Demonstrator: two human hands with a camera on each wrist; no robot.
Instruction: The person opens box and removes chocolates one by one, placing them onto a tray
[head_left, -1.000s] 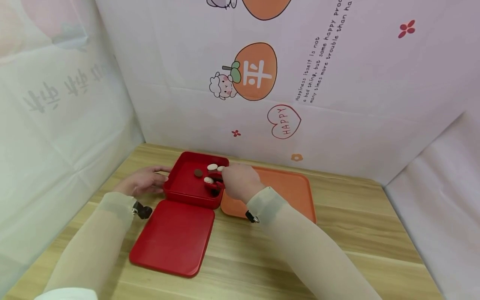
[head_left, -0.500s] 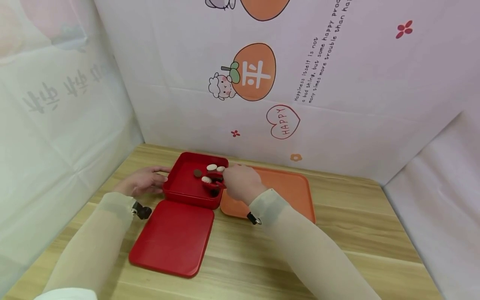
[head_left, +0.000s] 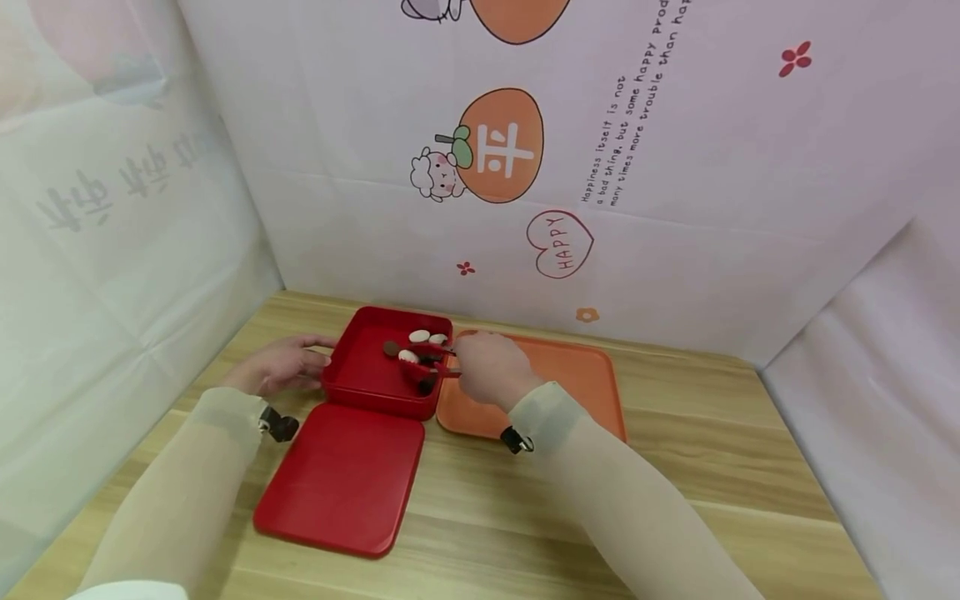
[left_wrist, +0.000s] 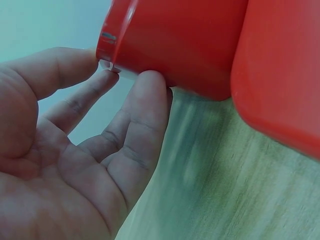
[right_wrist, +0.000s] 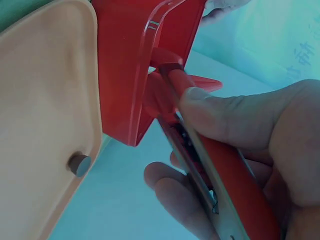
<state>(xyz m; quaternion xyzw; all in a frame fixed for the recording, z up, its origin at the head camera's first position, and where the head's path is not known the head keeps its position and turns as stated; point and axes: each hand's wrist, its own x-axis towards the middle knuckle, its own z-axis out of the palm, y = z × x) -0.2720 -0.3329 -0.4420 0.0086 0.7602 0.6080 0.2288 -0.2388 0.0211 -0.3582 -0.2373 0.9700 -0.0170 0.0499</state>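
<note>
Right hand (head_left: 491, 367): firm curl round red tongs (right_wrist: 227, 167), tips inside the box (head_left: 367, 371). Left hand (head_left: 287, 365): loosely spread fingers, light touch on the box's left side — no closed grip.

At the tips: one white piece (head_left: 408, 357), pinched or merely resting, impossible to tell. Likely fault: a slip, from rounded form and off-centre squeeze.

In the box, close by: two other white pieces (head_left: 419, 337), one brown piece (head_left: 391, 349), one dark piece (head_left: 426, 387); risk of scattering through crowding.

Beyond: tray (head_left: 577, 375), just right of the box. Possible snag on the box rim from too low a lift — hence a shifted box, given scant left-hand hold. Nearer: lid (head_left: 341, 479), flat.
</note>
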